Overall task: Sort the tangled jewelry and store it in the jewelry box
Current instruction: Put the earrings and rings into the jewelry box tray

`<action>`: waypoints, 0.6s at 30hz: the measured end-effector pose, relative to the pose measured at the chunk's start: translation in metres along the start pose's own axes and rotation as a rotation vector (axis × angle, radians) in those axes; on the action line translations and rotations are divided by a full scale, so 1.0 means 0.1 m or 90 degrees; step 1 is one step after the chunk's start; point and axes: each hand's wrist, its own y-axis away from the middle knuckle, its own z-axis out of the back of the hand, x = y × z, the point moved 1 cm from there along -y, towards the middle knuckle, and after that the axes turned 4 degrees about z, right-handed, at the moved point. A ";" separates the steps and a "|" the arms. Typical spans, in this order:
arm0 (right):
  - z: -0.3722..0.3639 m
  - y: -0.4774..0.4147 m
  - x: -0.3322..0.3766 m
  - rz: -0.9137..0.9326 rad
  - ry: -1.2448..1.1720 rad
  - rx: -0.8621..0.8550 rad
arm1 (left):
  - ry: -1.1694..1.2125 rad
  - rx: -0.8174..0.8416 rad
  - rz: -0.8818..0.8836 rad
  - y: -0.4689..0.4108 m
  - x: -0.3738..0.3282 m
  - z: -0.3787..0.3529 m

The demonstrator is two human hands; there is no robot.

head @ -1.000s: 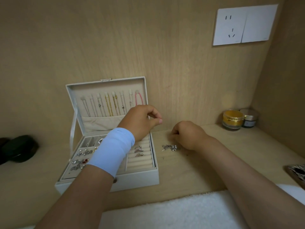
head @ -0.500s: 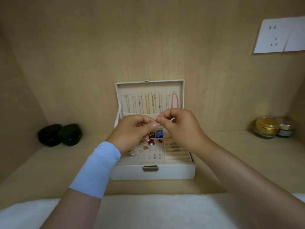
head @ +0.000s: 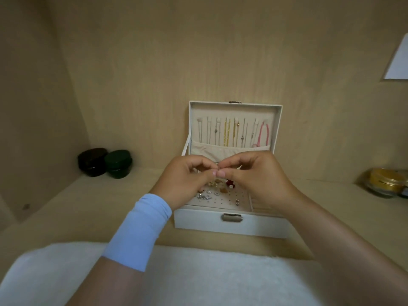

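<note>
A white jewelry box (head: pixel 254 224) stands open on the wooden shelf, its lid upright with several necklaces (head: pixel 234 132) hanging inside. Earrings and studs (head: pixel 217 192) sit on the perforated tray in its base. My left hand (head: pixel 187 180) and my right hand (head: pixel 258 175) meet above the tray, fingertips together. Both pinch one tiny piece of jewelry (head: pixel 218 170), too small to identify. The hands hide the back of the tray and the ring rolls at the right.
Two dark round cases (head: pixel 104 162), one black and one green, sit at the back left. A gold-lidded jar (head: pixel 385 182) stands at the far right. A white fluffy cloth (head: pixel 198 277) lies along the front edge. A white wall socket (head: pixel 399 60) is at the upper right.
My right hand left the small silver pieces on the shelf and joined the left hand above the box. The view swung left, so the box is now centred. In the last half second little moved.
</note>
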 end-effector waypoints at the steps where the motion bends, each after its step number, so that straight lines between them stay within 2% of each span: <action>1: 0.00 0.00 -0.02 -0.006 -0.007 0.004 | -0.016 0.000 -0.013 0.00 0.01 0.00; 4: -0.01 -0.01 -0.06 -0.019 -0.012 0.025 | -0.067 0.013 -0.036 0.01 0.06 0.01; 12: -0.05 0.00 -0.10 -0.003 0.139 0.050 | -0.125 0.020 -0.026 0.05 0.16 0.01; 18: 0.02 0.05 -0.12 0.035 0.358 0.189 | -0.041 -0.039 0.006 0.02 0.19 0.08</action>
